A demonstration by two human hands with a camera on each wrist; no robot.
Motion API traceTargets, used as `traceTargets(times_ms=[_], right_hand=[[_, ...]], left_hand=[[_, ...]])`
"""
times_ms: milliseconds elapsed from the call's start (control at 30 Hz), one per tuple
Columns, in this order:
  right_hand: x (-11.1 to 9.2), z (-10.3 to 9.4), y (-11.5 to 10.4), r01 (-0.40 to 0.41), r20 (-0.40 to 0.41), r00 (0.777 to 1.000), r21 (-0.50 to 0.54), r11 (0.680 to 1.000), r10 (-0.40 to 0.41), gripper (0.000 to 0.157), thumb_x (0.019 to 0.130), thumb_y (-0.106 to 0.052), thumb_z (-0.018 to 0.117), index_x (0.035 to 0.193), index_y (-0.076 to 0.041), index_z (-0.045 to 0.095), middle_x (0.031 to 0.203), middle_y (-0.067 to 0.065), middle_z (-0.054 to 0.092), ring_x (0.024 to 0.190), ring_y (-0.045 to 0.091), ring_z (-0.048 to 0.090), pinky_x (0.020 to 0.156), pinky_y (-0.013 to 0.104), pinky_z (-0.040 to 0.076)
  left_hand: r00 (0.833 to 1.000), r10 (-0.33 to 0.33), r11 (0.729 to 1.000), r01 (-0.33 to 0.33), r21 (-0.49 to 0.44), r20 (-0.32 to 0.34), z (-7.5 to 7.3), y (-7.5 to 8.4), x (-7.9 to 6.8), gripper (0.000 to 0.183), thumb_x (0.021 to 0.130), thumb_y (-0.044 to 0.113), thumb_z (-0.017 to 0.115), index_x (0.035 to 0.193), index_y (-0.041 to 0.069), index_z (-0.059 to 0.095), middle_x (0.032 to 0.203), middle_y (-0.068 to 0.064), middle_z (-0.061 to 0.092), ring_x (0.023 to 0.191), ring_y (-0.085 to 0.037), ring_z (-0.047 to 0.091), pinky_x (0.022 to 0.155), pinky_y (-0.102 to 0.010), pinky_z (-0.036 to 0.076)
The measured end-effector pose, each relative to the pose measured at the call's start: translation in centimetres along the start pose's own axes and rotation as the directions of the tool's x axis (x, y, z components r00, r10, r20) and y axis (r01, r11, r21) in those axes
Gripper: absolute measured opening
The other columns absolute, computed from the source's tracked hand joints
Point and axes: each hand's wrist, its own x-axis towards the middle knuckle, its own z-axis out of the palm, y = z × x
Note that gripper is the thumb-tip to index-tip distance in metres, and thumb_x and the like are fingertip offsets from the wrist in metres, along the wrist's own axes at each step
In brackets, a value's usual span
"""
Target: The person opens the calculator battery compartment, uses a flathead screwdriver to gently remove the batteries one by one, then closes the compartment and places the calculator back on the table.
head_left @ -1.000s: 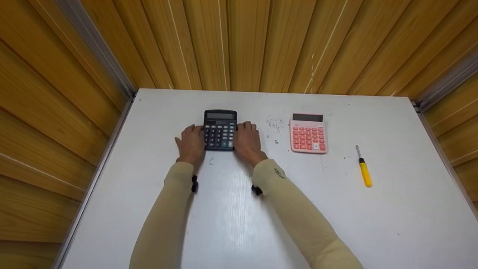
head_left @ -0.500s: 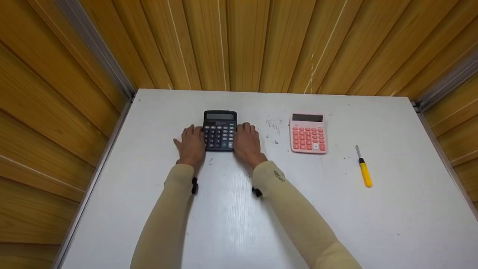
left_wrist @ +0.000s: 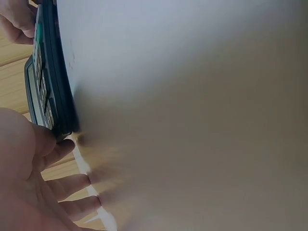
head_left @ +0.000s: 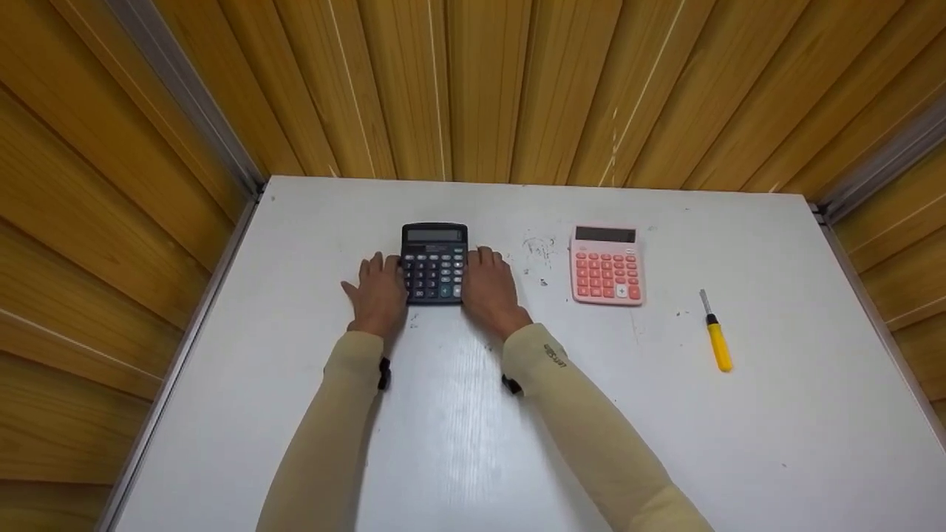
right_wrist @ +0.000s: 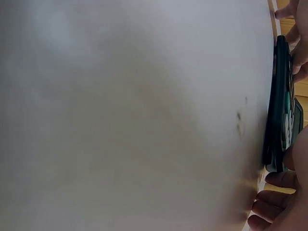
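A black desk calculator (head_left: 434, 264) lies face up on the white table, its grey display at the far end. My left hand (head_left: 379, 292) holds its left edge, with the little finger spread outward. On the right edge, my right hand (head_left: 491, 284) holds it with the fingers together. In the left wrist view the thumb and index finger (left_wrist: 60, 150) meet the corner of the calculator (left_wrist: 52, 72), while the other fingertips reach down to the table. The right wrist view has the thumb and index finger (right_wrist: 280, 180) at the opposite edge of the calculator (right_wrist: 276, 110).
To the right lies a pink calculator (head_left: 607, 266), face up. Farther right is a screwdriver (head_left: 717, 343) with a yellow handle, its tip pointing away from me. Dark scuff marks (head_left: 538, 251) show between the calculators. A wood-panelled wall (head_left: 480, 89) stands behind the table.
The black calculator has slid slightly toward me, with both hands staying at its sides. The pink calculator and screwdriver keep their places on the table.
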Motion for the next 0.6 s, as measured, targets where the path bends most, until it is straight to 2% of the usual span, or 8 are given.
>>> traceTargets(times_ms=[133,367,600], right_hand=[[-0.2,-0.1,0.3,0.005,0.026,1.0,-0.003,1.0,-0.005,0.043,0.109,-0.007,0.039,0.149,0.006,0.048,0.149,0.023,0.049,0.137,0.035,0.047,0.117,0.046,0.038],[-0.8,-0.2,0.8,0.04,0.001,0.999,-0.005,0.999,-0.04,0.038,0.114,-0.013,0.035,0.143,0.007,0.052,0.145,0.024,0.052,0.132,0.035,0.051,0.112,0.046,0.043],[-1.2,-0.3,1.1,0.027,0.003,1.0,0.029,0.999,-0.027,0.041,0.115,-0.016,0.033,0.144,0.007,0.051,0.147,0.023,0.05,0.135,0.034,0.05,0.115,0.045,0.041]], left_hand=[[1.0,0.0,1.0,0.0,-0.003,0.004,0.1,0.1,-0.3,0.046,0.116,0.023,0.035,0.157,0.005,0.048,0.168,-0.023,0.032,0.157,-0.046,0.023,0.115,-0.08,0.014],[1.0,0.014,1.0,-0.014,0.02,0.014,0.4,0.2,-0.9,0.046,0.116,0.023,0.035,0.156,0.004,0.048,0.167,-0.025,0.032,0.156,-0.047,0.024,0.114,-0.081,0.016],[1.0,0.003,1.0,-0.003,0.014,0.007,0.3,0.7,-1.3,0.045,0.116,0.023,0.037,0.155,0.004,0.05,0.166,-0.026,0.034,0.155,-0.048,0.025,0.113,-0.081,0.018]])
